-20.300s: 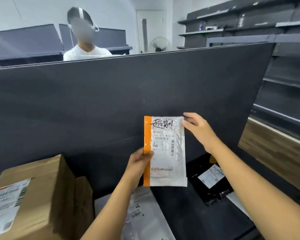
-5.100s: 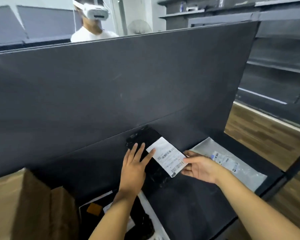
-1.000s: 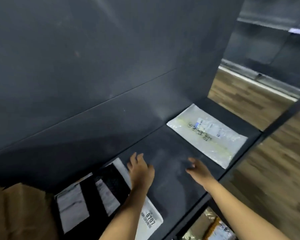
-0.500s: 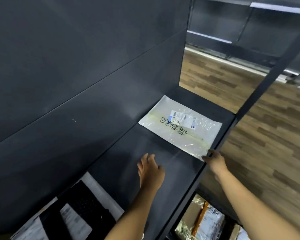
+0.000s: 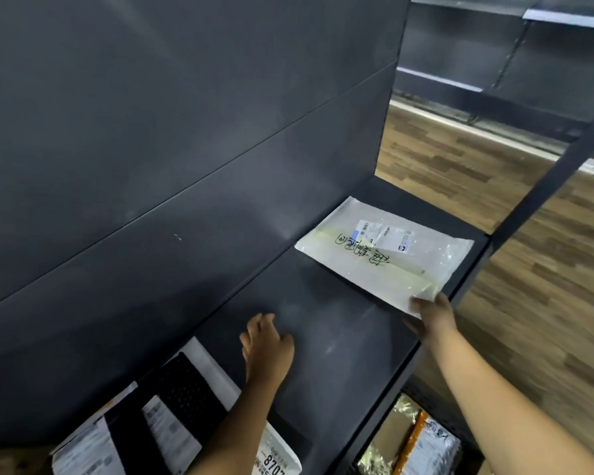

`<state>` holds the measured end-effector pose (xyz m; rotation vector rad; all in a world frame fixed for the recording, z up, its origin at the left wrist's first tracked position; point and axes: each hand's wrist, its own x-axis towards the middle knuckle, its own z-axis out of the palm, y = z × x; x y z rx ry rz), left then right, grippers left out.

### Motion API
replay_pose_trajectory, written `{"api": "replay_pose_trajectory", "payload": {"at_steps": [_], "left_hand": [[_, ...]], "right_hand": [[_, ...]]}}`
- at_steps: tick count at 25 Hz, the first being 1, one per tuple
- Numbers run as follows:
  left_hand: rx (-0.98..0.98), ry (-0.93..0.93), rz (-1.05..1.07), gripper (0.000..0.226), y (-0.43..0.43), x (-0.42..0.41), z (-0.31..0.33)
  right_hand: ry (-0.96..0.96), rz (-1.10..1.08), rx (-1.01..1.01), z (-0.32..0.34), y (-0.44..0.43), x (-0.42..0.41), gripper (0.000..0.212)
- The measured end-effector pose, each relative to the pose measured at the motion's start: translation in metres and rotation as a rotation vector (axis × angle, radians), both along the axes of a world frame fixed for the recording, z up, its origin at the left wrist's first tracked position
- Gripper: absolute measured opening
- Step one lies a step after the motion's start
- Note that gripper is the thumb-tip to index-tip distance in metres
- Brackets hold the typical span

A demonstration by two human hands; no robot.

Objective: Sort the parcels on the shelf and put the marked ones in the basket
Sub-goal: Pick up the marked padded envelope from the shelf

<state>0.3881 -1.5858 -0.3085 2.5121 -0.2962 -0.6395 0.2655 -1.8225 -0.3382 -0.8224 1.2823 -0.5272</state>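
Dark grey panel wall point(image 5: 151, 132) at rear. Brown wood-plank floor point(image 5: 460, 159) at right. Dark metal storage racks point(image 5: 494, 46) stand beyond.

The parcel point(image 5: 384, 258) lies flat on the shelf point(image 5: 333, 341), at its right end, with one corner near the back panel point(image 5: 186, 132) that stands behind the shelf. My right hand point(image 5: 432, 317) is at the shelf's front edge and pinches the parcel's near corner. My left hand point(image 5: 268, 347) is over the shelf's middle, apart from the parcel. A pile point(image 5: 172, 416) of overlapping parcels lies on the shelf's left end. Packets point(image 5: 422, 447) sit under the shelf, below its front edge. A post point(image 5: 556, 173) rises at the shelf's right front corner.
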Motion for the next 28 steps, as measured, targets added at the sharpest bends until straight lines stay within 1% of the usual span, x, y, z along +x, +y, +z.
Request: {"api": "replay_pose_trajectory", "payload": {"at_steps": [2, 4, 7, 11, 14, 15, 17, 19, 21, 22, 24, 25, 26, 28], "left_hand": [[-0.032, -0.014, 0.002, 0.053, 0.002, 0.0, 0.009], [-0.07, -0.038, 0.001, 0.053, 0.003, 0.0, 0.023], [-0.12, -0.102, -0.018, 0.053, 0.007, 0.002, 0.048], [-0.232, -0.157, -0.035, 0.05, 0.016, 0.0, 0.086], [-0.353, -0.189, 0.015, 0.048, 0.028, 0.0, 0.12], [-0.395, -0.184, 0.025, 0.049, 0.034, 0.001, 0.131], [-0.49, -0.154, -0.008, 0.056, 0.048, 0.003, 0.153], [-0.598, -0.126, -0.056, 0.069, 0.062, 0.004, 0.172], [-0.732, -0.093, -0.054, 0.077, 0.083, 0.002, 0.19], [-0.813, -0.057, -0.034, 0.076, 0.095, 0.003, 0.196], [-0.995, 0.058, -0.003, 0.066, 0.122, 0.008, 0.202], [-1.052, 0.098, -0.003, 0.06, 0.135, 0.01, 0.201], [-1.105, 0.136, -0.001, 0.05, 0.147, 0.009, 0.2], [-1.222, 0.181, 0.066, 0.018, 0.166, 0.005, 0.196]], "right_hand": [[-0.086, -0.009, -0.089, 0.016, -0.003, -0.004, 0.035], [-0.142, 0.035, -0.188, 0.037, -0.008, -0.011, 0.031], [-0.152, 0.149, -0.371, 0.085, -0.013, -0.026, 0.029], [-0.088, 0.419, -0.627, 0.161, -0.013, -0.045, 0.032], [-0.101, 0.623, -0.706, 0.222, -0.002, -0.052, 0.035], [-0.12, 0.704, -0.725, 0.241, 0.006, -0.051, 0.032], [-0.131, 0.871, -0.815, 0.273, 0.026, -0.041, 0.023], [-0.138, 1.009, -0.919, 0.3, 0.052, -0.024, 0.016], [-0.227, 1.111, -0.949, 0.321, 0.082, -0.004, 0.017], [-0.282, 1.137, -0.947, 0.328, 0.095, 0.006, 0.021], [-0.383, 1.141, -0.921, 0.338, 0.116, 0.024, 0.03], [-0.429, 1.14, -0.903, 0.34, 0.126, 0.033, 0.033], [-0.463, 1.142, -0.896, 0.342, 0.135, 0.04, 0.035], [-0.492, 1.132, -0.933, 0.343, 0.157, 0.053, 0.033]]}}
